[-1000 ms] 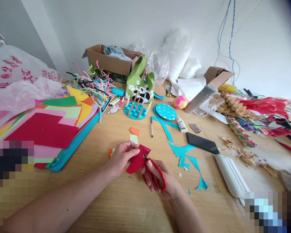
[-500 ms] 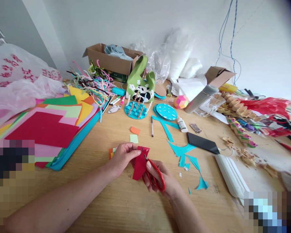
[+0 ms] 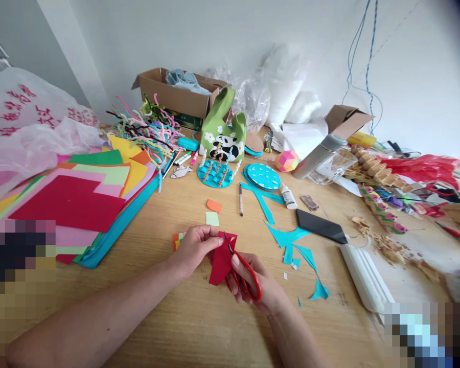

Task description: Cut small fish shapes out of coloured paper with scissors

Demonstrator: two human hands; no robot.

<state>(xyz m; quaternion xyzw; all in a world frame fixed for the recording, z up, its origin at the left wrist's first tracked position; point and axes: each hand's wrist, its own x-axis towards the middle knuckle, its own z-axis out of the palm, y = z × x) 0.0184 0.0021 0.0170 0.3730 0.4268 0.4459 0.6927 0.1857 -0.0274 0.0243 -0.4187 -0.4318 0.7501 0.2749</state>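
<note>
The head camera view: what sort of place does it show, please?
Probably a craft workroom: red scissors in the right hand, stacked coloured sheets and a tangle of what look like pipe cleaners.

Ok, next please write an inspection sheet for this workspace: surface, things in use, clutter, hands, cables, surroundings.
Surface: wooden tabletop, tan fragments scattered at right.
Things in use: red-handled scissors, blades at a red piece.
Clutter: blue offcuts, pen, white bottle, stacked coloured sheets.
Hands: left hand pinches the red piece; right hand grips the scissors.
Cables: blue cords hanging against the wall.
Surroundings: pale wall, open cardboard box, plastic bags behind.
</note>
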